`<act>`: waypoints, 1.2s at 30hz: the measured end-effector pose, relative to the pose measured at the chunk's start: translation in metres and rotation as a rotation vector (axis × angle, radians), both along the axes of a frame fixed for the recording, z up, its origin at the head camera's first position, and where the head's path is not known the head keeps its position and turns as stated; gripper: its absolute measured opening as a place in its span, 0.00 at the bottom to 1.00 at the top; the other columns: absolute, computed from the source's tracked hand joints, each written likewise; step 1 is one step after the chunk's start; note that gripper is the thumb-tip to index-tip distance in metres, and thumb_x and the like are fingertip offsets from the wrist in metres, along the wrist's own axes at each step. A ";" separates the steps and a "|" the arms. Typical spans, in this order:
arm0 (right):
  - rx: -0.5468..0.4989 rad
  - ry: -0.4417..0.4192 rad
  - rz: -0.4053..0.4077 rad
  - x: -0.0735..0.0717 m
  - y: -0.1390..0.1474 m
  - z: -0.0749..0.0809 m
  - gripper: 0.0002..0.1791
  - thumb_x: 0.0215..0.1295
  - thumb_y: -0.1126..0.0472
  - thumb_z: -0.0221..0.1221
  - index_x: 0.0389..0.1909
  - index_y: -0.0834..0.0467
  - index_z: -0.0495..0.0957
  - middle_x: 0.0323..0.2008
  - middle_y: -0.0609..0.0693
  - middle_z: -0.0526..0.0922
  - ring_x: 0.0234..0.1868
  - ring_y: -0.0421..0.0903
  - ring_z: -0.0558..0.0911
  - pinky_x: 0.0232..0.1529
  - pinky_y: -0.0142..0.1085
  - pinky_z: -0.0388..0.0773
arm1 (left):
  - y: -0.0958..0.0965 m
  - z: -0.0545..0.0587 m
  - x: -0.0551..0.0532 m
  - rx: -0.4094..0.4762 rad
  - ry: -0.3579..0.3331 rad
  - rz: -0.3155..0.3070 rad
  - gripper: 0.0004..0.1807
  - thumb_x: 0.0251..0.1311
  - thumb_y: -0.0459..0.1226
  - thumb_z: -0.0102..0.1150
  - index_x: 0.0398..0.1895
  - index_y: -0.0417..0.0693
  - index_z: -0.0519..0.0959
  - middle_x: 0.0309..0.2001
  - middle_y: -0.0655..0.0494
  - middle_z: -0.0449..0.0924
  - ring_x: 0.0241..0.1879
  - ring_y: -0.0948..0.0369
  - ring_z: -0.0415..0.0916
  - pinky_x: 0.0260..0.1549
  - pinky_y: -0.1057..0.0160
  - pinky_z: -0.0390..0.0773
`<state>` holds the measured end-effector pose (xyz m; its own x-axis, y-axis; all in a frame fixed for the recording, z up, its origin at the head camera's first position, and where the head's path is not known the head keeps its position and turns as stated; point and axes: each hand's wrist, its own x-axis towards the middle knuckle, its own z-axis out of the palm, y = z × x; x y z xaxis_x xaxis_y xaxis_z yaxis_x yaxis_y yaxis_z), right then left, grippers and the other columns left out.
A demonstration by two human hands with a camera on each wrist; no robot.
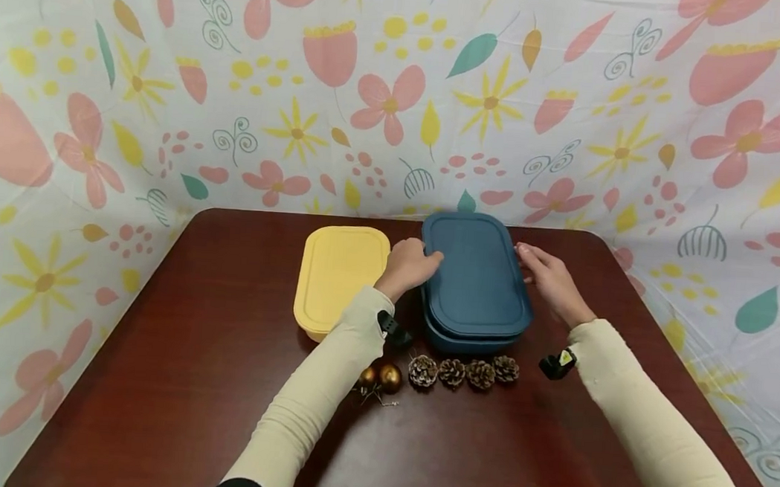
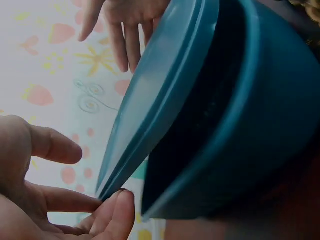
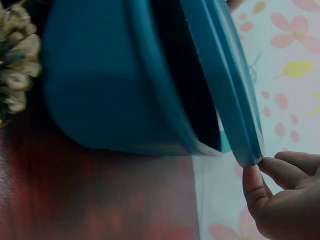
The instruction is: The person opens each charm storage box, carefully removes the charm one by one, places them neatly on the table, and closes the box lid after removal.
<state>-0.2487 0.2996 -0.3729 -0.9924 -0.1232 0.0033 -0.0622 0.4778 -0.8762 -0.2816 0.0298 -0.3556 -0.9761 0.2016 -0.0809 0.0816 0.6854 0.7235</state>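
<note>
A blue lid (image 1: 475,271) is tilted above its blue box (image 1: 467,345), at the back of the table right of centre. Dark space shows between lid and box rim in both wrist views. My left hand (image 1: 410,265) pinches the lid's left edge between thumb and fingers; the left wrist view shows those fingertips (image 2: 120,205) on the rim. On the opposite side my right hand (image 1: 553,285) pinches the lid's right edge, its thumb and fingers meeting at the rim in the right wrist view. The inside of the box is too dark to make out.
A yellow lidded box (image 1: 341,270) stands left of the blue one, partly behind my left forearm. Several pine cones (image 1: 452,372) line up in front of the blue box, with shiny bronze balls (image 1: 391,378) beside them. A flowered cloth (image 1: 385,102) hangs behind the table.
</note>
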 end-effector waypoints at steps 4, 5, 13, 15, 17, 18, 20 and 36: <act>0.040 -0.046 0.011 0.000 -0.002 -0.007 0.40 0.79 0.36 0.36 0.81 0.57 0.48 0.77 0.65 0.57 0.65 0.57 0.68 0.60 0.47 0.71 | -0.003 -0.009 -0.004 -0.032 -0.079 -0.031 0.25 0.74 0.50 0.50 0.18 0.50 0.65 0.17 0.56 0.61 0.16 0.60 0.62 0.19 0.64 0.65; 0.042 -0.057 0.012 -0.001 -0.002 -0.008 0.41 0.78 0.35 0.36 0.81 0.56 0.48 0.77 0.64 0.57 0.65 0.58 0.68 0.61 0.50 0.70 | -0.003 -0.011 -0.005 -0.042 -0.087 -0.039 0.25 0.74 0.50 0.50 0.18 0.50 0.65 0.16 0.56 0.61 0.15 0.60 0.61 0.18 0.64 0.65; 0.045 -0.101 0.010 -0.003 -0.005 -0.018 0.41 0.77 0.34 0.37 0.81 0.54 0.47 0.77 0.66 0.58 0.60 0.61 0.71 0.59 0.50 0.71 | -0.005 -0.022 -0.010 -0.092 -0.135 -0.058 0.27 0.74 0.51 0.49 0.15 0.49 0.66 0.13 0.57 0.60 0.12 0.60 0.60 0.15 0.65 0.64; 0.048 -0.107 0.004 -0.003 -0.005 -0.020 0.42 0.77 0.34 0.37 0.81 0.54 0.47 0.76 0.67 0.59 0.60 0.61 0.71 0.59 0.50 0.72 | -0.005 -0.022 -0.010 -0.093 -0.135 -0.063 0.27 0.74 0.51 0.50 0.16 0.49 0.67 0.14 0.56 0.60 0.13 0.60 0.61 0.16 0.64 0.64; 0.056 -0.110 0.002 -0.004 -0.005 -0.021 0.42 0.77 0.34 0.38 0.81 0.55 0.47 0.76 0.66 0.58 0.60 0.62 0.71 0.59 0.52 0.72 | -0.005 -0.022 -0.010 -0.092 -0.131 -0.068 0.26 0.74 0.51 0.49 0.17 0.48 0.67 0.15 0.56 0.61 0.14 0.60 0.61 0.17 0.64 0.65; 0.062 -0.111 0.003 -0.005 -0.005 -0.022 0.42 0.77 0.34 0.38 0.81 0.55 0.47 0.77 0.66 0.57 0.61 0.63 0.71 0.60 0.54 0.72 | -0.004 -0.022 -0.009 -0.094 -0.128 -0.074 0.26 0.74 0.51 0.49 0.18 0.48 0.67 0.15 0.56 0.61 0.14 0.59 0.62 0.17 0.64 0.66; 0.073 -0.113 0.009 -0.005 -0.006 -0.023 0.43 0.77 0.34 0.39 0.81 0.56 0.47 0.79 0.65 0.54 0.66 0.65 0.69 0.63 0.58 0.70 | -0.004 -0.021 -0.009 -0.101 -0.121 -0.080 0.25 0.74 0.51 0.49 0.19 0.48 0.68 0.15 0.56 0.62 0.15 0.60 0.63 0.18 0.64 0.67; 0.229 -0.083 0.086 -0.001 -0.006 -0.030 0.42 0.76 0.37 0.45 0.80 0.59 0.50 0.80 0.61 0.50 0.79 0.65 0.53 0.73 0.63 0.59 | 0.001 -0.027 -0.007 -0.219 -0.031 -0.119 0.30 0.74 0.49 0.50 0.10 0.51 0.66 0.11 0.58 0.60 0.10 0.62 0.59 0.12 0.67 0.64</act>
